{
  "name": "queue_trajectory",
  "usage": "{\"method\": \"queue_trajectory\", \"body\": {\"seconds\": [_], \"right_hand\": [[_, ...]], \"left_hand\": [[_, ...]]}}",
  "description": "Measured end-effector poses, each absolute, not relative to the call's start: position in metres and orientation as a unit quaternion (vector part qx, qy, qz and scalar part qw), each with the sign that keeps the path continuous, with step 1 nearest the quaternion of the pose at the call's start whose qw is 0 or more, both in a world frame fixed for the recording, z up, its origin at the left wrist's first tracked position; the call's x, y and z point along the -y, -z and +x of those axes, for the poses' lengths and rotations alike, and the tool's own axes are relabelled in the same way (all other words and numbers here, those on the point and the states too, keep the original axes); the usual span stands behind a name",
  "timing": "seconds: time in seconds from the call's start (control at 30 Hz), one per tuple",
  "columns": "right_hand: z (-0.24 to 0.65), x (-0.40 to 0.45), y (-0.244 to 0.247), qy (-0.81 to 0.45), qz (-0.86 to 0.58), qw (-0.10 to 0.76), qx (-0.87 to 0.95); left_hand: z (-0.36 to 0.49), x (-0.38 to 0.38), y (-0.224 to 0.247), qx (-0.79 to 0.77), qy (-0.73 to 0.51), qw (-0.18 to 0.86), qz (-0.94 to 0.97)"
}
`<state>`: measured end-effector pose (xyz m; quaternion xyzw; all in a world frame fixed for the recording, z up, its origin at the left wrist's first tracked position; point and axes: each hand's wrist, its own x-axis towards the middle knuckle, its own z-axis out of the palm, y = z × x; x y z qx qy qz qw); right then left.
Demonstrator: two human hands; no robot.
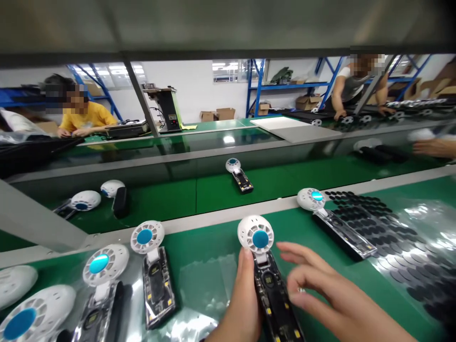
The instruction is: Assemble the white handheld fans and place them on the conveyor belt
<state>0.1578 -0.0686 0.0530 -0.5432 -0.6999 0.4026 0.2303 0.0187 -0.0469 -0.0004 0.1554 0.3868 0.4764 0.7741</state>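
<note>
My left hand (242,304) is wrapped round a handheld fan (261,237) with a white slotted head, a blue centre disc and a clear handle showing its circuit board. Just right of that handle is my right hand (320,289), its thumb and index finger pinched together; a tiny shiny bit shows between them, too small to name. Another such fan (153,285) lies to the left on a clear plastic sheet, with several more towards the lower left corner. Beyond my right hand, one more fan (342,228) lies beside a sheet of black round stickers (377,218).
A metal rail (213,218) separates my bench from a green conveyor belt (206,192), which carries a fan (240,178) and several others. A slanted post (39,213) stands at left. Two people work across the line; a person's hand (436,146) reaches in at right.
</note>
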Motion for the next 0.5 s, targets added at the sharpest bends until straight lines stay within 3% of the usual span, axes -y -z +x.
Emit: {"method": "queue_trajectory", "body": {"seconds": [0.17, 0.5], "right_hand": [[0.137, 0.039, -0.065, -0.465, -0.55, 0.199, 0.664], [0.132, 0.042, -0.061, -0.452, -0.558, 0.171, 0.675]], "left_hand": [[0.02, 0.044, 0.006, -0.393, -0.534, 0.723, 0.193], [0.016, 0.048, 0.007, -0.473, -0.484, 0.698, 0.233]]}}
